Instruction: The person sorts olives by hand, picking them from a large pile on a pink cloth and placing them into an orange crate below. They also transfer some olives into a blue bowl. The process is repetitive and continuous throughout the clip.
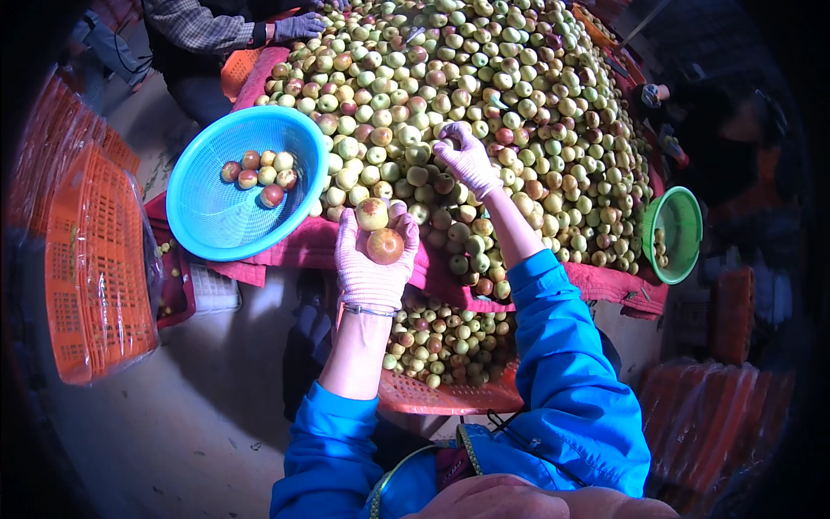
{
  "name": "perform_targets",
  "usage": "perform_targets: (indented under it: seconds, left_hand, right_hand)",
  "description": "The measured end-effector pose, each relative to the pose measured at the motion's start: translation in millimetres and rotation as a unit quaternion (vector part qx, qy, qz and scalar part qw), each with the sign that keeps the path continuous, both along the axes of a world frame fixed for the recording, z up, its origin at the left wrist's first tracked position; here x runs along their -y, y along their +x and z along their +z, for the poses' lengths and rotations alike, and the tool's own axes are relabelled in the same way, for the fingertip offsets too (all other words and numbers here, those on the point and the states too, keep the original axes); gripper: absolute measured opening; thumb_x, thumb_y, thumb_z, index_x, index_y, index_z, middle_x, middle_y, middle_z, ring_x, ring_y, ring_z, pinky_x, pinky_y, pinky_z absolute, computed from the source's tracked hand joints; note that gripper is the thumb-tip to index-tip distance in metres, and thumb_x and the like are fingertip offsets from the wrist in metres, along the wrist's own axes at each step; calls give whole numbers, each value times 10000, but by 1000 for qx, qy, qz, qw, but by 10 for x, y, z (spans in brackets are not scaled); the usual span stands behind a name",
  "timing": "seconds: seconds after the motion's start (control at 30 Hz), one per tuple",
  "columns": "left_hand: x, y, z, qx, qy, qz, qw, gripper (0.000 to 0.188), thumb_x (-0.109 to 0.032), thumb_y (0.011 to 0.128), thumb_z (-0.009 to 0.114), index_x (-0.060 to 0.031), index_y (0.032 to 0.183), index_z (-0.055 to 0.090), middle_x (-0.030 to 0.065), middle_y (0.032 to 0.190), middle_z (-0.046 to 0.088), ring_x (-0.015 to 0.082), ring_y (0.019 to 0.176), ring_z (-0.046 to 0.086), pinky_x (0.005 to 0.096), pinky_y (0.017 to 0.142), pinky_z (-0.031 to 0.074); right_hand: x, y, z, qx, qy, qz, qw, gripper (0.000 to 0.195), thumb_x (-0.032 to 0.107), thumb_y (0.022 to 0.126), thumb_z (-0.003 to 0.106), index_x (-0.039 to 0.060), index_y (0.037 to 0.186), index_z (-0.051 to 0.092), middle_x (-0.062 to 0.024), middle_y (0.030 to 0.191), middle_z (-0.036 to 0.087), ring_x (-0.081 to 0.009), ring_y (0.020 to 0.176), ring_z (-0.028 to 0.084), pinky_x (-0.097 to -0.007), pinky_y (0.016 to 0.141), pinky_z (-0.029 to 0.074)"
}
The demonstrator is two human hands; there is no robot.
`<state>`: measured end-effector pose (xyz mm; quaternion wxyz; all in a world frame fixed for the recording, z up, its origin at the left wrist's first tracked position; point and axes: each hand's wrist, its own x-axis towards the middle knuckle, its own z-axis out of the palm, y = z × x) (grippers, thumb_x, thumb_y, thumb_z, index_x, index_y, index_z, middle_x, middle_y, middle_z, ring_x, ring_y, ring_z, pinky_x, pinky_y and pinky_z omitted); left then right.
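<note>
My left hand (375, 259), in a striped knit glove, is palm up and cradles two round jujube-like fruits. One is a yellow-green fruit (372, 214) with brown russet near the fingers; a redder-brown fruit (384, 246) lies on the palm. Over a large heap of the fruits (415, 104), my right hand (468, 159) has its gloved fingers curled; whether they hold a fruit is hidden. Left of my hands, a blue mesh basket (188, 207) tilts at the heap's edge. Several reddish-brown and yellowish fruits (266, 175) sit in it.
Red cloth (311, 241) edges the heap. Below it, an orange crate (447, 397) holds more fruit. A green basket (695, 237) stands at right. Stacked orange crates (97, 272) wrapped in plastic stand left. A co-worker's gloved hand (298, 27) touches the heap; another person (720, 130) is at right.
</note>
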<state>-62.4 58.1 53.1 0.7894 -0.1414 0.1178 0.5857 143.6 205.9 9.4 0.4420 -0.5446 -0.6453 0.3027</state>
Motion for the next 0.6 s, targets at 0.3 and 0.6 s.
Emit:
perform_targets:
  seconds: [0.3,0.6]
  left_hand:
    - [14,71,-20,-11,-17,-26,999,505,-495,896,582,-57,1148,583,167,1068,631,293,883,622,396,707,525]
    - [-34,92,21,41,20,-3,999,559,-508,913,552,-8,1163,555,185,1052,624,332,960,610,460,861,521]
  right_hand:
    - [-808,-106,270,375,13,-82,923,379,240,804,607,218,1182,593,-66,1231,576,-306,1103,587,-430,900,506]
    - [-973,-50,413,547,-160,24,821,390,241,804,574,208,1189,625,-128,1286,547,-334,1210,522,-437,970,481]
